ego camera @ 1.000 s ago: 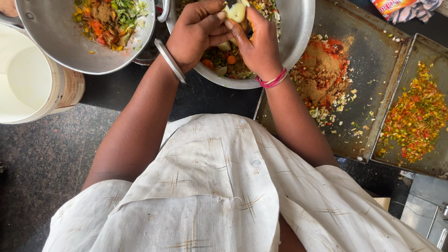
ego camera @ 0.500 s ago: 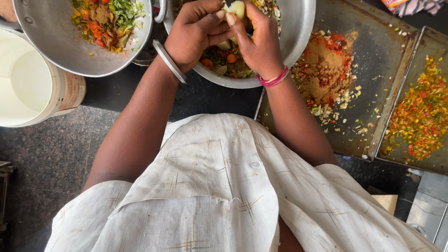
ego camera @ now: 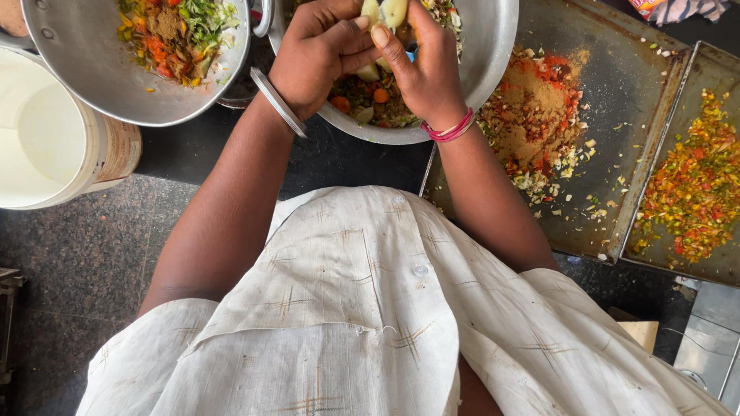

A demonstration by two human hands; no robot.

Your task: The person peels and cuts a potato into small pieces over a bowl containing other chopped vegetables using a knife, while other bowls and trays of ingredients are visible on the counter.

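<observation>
Both of my hands meet over a steel bowl of chopped vegetables at the top middle. My left hand, with a silver bangle at the wrist, and my right hand, with a pink thread band, grip a pale yellowish piece of vegetable between their fingertips. Orange carrot bits and pale chunks lie in the bowl below the hands. Part of the held piece is cut off by the frame's top edge.
A second steel pot with chopped vegetables and brown spice stands at top left. A white bucket sits at the left. Two metal trays, one with spice powder, one with chopped peppers, lie at the right on a dark stone counter.
The hands stay together on the pale piece over the bowl; the view has shifted slightly, so they sit a little higher in the frame.
</observation>
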